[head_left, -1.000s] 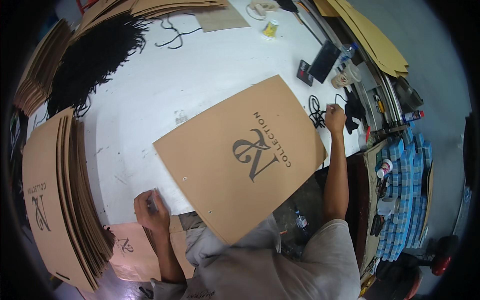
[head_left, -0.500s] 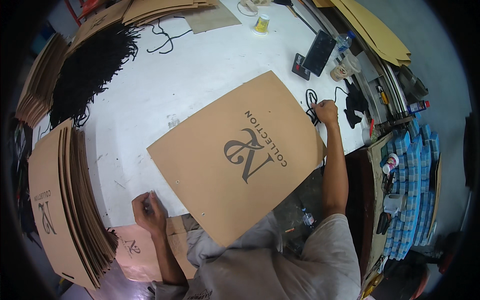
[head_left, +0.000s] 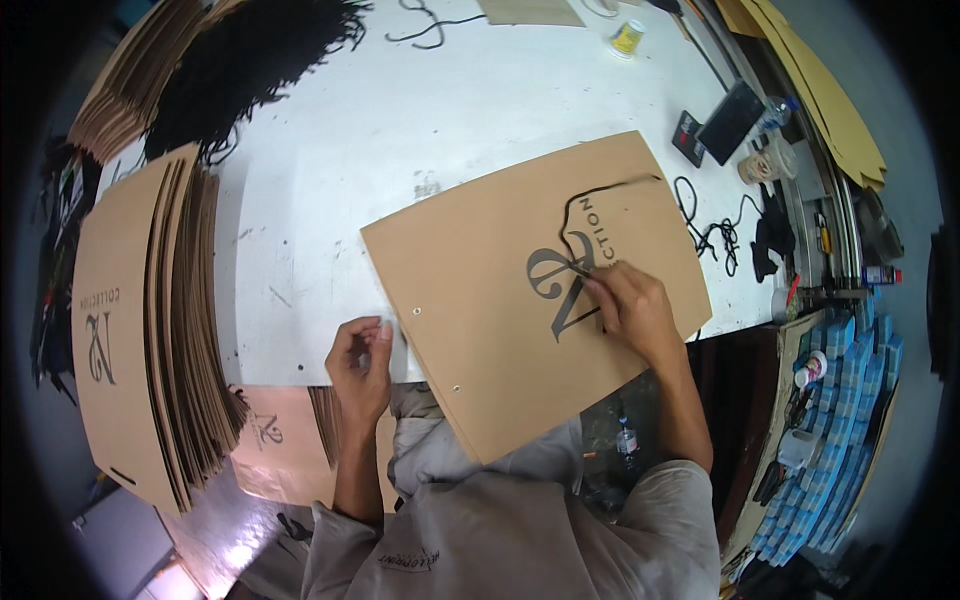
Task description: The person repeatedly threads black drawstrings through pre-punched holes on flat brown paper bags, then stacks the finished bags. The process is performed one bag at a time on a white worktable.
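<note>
"What's the right hand (head_left: 632, 308) doing?"
"Pinching a black cord (head_left: 566, 220), trailing toward one o'clock over the brown paper bag (head_left: 470, 290)."
"And the left hand (head_left: 360, 362)?"
"Loosely half open, just off the bag's eight o'clock side. The bag lies partly on the white table (head_left: 300, 230)."

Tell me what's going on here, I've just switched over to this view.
A person's right hand pinches a black cord, which trails over the face of a brown paper bag. The bag lies flat, partly on the white table and overhanging its near edge. The left hand is beside the bag's left edge, with nothing visible in it. No cord shows through the two holes near that edge. More bags stand stacked at the left.
</note>
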{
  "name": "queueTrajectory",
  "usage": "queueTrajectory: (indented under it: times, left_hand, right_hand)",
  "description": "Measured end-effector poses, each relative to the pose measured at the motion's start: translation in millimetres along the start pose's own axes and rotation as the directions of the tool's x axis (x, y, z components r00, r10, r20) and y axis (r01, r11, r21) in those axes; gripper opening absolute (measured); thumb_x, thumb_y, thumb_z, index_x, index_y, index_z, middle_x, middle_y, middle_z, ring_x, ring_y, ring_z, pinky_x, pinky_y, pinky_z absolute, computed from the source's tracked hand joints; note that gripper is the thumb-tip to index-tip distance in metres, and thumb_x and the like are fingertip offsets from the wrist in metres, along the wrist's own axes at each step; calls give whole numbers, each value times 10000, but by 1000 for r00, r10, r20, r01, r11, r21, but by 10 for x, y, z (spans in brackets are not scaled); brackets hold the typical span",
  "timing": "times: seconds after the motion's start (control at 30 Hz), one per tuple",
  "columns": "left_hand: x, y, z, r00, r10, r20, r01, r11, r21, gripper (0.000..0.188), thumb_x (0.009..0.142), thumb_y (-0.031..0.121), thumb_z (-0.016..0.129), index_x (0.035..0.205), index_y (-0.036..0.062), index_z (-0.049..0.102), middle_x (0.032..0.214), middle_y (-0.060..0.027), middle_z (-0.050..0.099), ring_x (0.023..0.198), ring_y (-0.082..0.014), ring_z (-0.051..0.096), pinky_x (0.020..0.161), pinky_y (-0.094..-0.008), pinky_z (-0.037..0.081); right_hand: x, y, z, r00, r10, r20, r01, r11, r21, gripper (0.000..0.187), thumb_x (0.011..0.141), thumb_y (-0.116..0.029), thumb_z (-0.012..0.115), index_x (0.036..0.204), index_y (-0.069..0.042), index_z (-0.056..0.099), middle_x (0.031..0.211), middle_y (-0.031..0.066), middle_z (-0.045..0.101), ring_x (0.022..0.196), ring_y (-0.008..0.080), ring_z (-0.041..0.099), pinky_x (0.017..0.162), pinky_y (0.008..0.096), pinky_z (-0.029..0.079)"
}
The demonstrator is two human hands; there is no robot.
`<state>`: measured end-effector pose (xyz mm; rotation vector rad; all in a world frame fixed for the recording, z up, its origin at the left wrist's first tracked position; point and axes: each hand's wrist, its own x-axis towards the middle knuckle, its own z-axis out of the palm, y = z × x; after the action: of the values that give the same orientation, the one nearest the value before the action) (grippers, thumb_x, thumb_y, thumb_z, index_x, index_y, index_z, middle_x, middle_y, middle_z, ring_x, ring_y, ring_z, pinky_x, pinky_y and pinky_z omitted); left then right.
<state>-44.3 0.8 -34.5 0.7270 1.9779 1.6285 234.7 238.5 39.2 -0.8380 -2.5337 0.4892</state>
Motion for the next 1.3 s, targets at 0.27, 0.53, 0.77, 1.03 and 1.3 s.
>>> queueTrajectory:
  times: [0.27, 0.53, 0.77, 1.03, 1.3]
  left_hand:
    - [-92, 88, -20, 994, -47, 96, 51, 998, -44, 174, 953, 78, 748, 1062, -31, 668, 851, -18, 652, 755, -62, 560, 669, -214, 456]
    - [1, 111, 175, 986, -130, 104, 147, 973, -179, 204, 950, 74, 755, 1079, -36, 642, 841, -23, 656, 741, -48, 593, 648, -196, 476]
    - [-15, 162, 270, 985, -160, 65, 170, 966, -195, 300, 914, 28, 777, 1159, -42, 617, 873, -46, 674, 704, -51, 615, 632, -195, 501]
    - [-43, 156, 166, 964, -177, 196, 236, 912, -334, 351, 962, 9, 709, 1296, -44, 613, 914, -39, 683, 726, -45, 618, 632, -192, 499]
    - [-7, 158, 155, 958, -129, 257, 213, 919, -331, 275, 1038, 6, 589, 1305, -61, 591, 1078, -81, 708, 976, -126, 677, 803, -270, 551]
  right_hand:
    - [-438, 41, -588, 779, 496, 383, -435, 868, -240, 88, 821, -50, 769, 863, 9, 719, 856, 173, 681, 827, 386, 674, 753, 451, 533]
    - [389, -639, 178, 964, 62, 259, -93, 990, 109, 209, 857, -113, 770, 1013, -1, 685, 1023, 145, 635, 974, 340, 609, 910, 446, 454]
    - [394, -853, 822, 969, -63, 239, -23, 939, 342, 116, 918, -53, 707, 1022, -12, 672, 990, 130, 637, 893, 313, 629, 819, 409, 486]
    - [472, -1097, 955, 972, -112, 205, -17, 844, 537, 101, 955, -23, 663, 1043, 12, 630, 914, 160, 626, 744, 318, 642, 659, 392, 508]
    - [622, -1129, 870, 894, -178, 411, -54, 868, 494, 61, 962, -28, 595, 985, 28, 585, 941, 202, 585, 825, 434, 618, 738, 494, 488]
